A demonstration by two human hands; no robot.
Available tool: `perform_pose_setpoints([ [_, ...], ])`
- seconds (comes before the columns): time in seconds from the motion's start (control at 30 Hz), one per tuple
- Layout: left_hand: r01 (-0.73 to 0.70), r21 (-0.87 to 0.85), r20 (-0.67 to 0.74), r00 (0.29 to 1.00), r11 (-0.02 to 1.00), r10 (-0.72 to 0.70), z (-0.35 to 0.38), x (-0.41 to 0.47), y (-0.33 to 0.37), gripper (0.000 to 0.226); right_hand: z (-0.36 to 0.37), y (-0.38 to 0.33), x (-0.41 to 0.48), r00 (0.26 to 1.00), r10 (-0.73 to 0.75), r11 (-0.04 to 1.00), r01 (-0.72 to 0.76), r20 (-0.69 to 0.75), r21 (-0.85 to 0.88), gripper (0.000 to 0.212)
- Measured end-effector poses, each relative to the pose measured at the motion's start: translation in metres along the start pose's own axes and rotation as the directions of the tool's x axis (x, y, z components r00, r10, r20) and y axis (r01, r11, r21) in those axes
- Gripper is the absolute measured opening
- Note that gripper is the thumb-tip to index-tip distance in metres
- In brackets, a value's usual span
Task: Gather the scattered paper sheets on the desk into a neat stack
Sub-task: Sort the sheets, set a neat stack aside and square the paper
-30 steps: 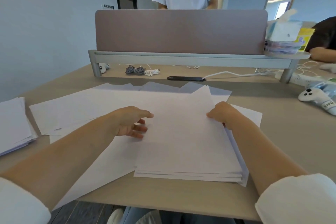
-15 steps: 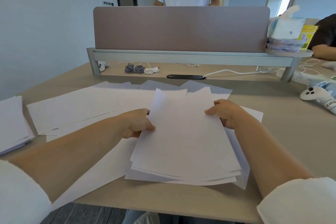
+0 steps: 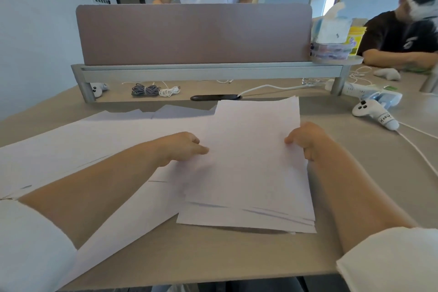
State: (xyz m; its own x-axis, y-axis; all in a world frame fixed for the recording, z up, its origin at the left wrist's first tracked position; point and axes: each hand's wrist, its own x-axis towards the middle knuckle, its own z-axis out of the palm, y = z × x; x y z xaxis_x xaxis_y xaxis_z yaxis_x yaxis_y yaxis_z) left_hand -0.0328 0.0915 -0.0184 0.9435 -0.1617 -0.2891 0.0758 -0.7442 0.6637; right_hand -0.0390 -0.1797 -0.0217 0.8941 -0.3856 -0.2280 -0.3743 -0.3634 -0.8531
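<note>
Where the stack covers them, fingers: hidden
Left hand: pinches stack's left edge
Right hand: pinches its right edge

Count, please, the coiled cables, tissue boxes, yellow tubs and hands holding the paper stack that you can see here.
Coiled cables: 2, a grey cable and a white cable
Tissue box: 1
Yellow tub: 1
Hands holding the paper stack: 2, the left hand and the right hand
Total: 6
</note>
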Motion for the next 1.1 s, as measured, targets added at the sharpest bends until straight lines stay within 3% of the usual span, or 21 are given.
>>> perform_pose_setpoints([
  [0.07, -0.016, 0.083, 0.03, 0.999, 0.996, 0.013, 0.007, 0.004, 0.005, 0.054, -0.009, 0.008, -0.002, 0.998, 0.039, 0.999, -0.04, -0.047, -0.011, 0.028],
  [0.2, -0.07, 0.168, 0.112, 0.992, 0.983, 0.052, 0.019, 0.012, 0.014, 0.068, -0.018, 0.016, -0.01, 0.993, 0.056, 0.995, -0.064, -0.103, -0.075, 0.008],
  [0.3, -0.139, 0.272, 0.143, 0.984, 0.952, 0.103, 0.025, 0.014, 0.019, 0.076, -0.023, 0.021, -0.009, 0.989, 0.056, 0.995, -0.067, -0.136, -0.078, 0.028],
  [0.43, -0.248, 0.465, 0.238, 0.96, 0.85, 0.15, 0.027, 0.012, 0.022, 0.092, -0.017, 0.02, -0.017, 0.989, 0.073, 0.993, -0.084, -0.125, -0.087, 0.007],
  [0.53, -0.298, 0.561, 0.283, 0.946, 0.772, 0.16, 0.028, 0.012, 0.022, 0.092, -0.009, 0.02, -0.018, 0.996, 0.053, 0.999, -0.054, -0.07, -0.004, 0.028],
  [0.63, -0.331, 0.675, 0.36, 0.928, 0.659, 0.097, 0.027, 0.011, 0.022, 0.115, -0.006, 0.018, -0.019, 0.996, 0.027, 0.999, -0.023, -0.08, 0.043, 0.017],
  [0.8, -0.336, 0.702, 0.403, 0.914, 0.628, 0.039, 0.022, 0.009, 0.024, 0.126, -0.009, 0.017, -0.02, 0.998, 0.052, 0.954, -0.038, -0.041, 0.298, 0.02],
  [0.87, -0.343, 0.7, 0.412, 0.91, 0.626, 0.039, 0.022, 0.008, 0.025, 0.128, -0.011, 0.018, -0.022, 0.997, 0.07, 0.919, -0.059, -0.013, 0.391, 0.011],
  [1.1, -0.379, 0.671, 0.447, 0.893, 0.637, 0.06, 0.019, 0.01, 0.017, 0.158, -0.015, 0.017, -0.032, 0.992, 0.078, 0.854, -0.119, 0.102, 0.507, 0.003],
])
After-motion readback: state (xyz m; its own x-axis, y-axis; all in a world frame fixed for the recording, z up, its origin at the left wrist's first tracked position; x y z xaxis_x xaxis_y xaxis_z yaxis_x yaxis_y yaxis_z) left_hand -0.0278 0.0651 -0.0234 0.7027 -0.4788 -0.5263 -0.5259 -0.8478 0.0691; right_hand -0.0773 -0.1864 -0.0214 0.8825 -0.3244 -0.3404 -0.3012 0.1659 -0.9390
